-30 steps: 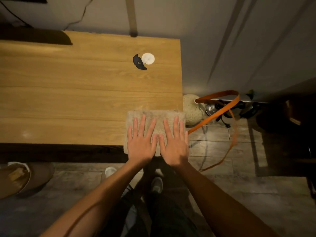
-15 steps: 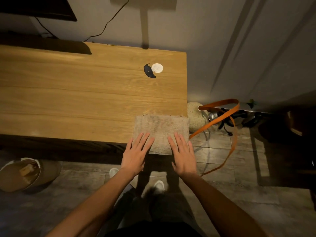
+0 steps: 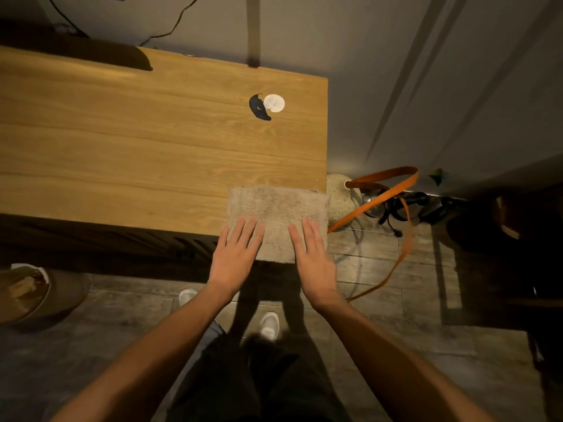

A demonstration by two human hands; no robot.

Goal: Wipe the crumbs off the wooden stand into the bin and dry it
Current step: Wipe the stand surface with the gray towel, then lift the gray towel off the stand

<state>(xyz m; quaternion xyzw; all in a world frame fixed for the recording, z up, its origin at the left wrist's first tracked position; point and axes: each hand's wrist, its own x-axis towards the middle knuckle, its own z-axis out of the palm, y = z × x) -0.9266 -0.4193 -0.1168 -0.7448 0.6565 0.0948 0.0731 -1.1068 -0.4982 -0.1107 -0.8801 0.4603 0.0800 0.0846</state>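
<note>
A beige cloth point(image 3: 278, 208) lies flat at the near right corner of the wooden stand point(image 3: 137, 141), with its near part hanging over the front edge. My left hand point(image 3: 236, 257) rests with straight fingers on the cloth's near left part. My right hand point(image 3: 313, 257) lies flat on its near right part. Both palms are past the stand's front edge. A brown bin point(image 3: 36, 295) with scraps inside stands on the floor at the far left.
A white round disc point(image 3: 274, 102) beside a dark patch sits on the stand near its back right. An orange strap point(image 3: 387, 193), a pale round object point(image 3: 342, 194) and dark gear lie on the floor to the right. A grey wall rises behind.
My hands have slid back toward me along the cloth and spread apart; they now cover only its near part. The cloth stays at the stand's corner.
</note>
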